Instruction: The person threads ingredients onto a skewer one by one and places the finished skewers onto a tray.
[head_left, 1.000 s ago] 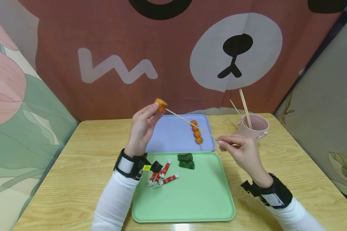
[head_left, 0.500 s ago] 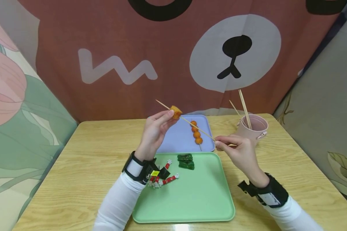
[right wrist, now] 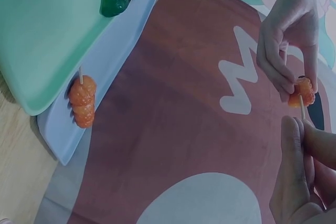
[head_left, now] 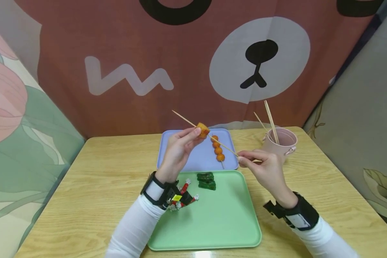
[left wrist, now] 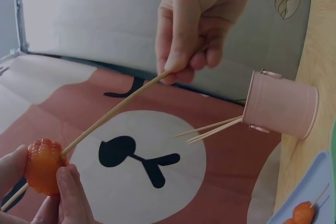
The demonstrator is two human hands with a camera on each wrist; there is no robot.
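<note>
High over the trays, my left hand [head_left: 177,150] pinches an orange-yellow corn piece [head_left: 204,130] between thumb and fingers. A thin wooden skewer [head_left: 224,146] runs through the corn, its pointed end sticking out past the far side to the upper left. My right hand [head_left: 266,166] pinches the skewer's other end with thumb and fingertips. Rows of kernels show on the corn piece [left wrist: 43,167] in the left wrist view. A finished-looking stick of several orange balls [head_left: 218,150] lies on the blue tray [head_left: 196,162] behind.
On the green tray [head_left: 219,222] sit dark green glossy pieces [head_left: 206,181] and several red pieces with white ends [head_left: 184,188], partly hidden by the left wrist. A pink bucket [head_left: 274,147] with wooden sticks [head_left: 271,118] stands at the back right. Behind the table hangs a brown cloth [head_left: 122,111].
The left hand has slid the corn piece along the skewer toward the right hand, so the pointed end now pokes out beyond it. The right hand has barely moved.
</note>
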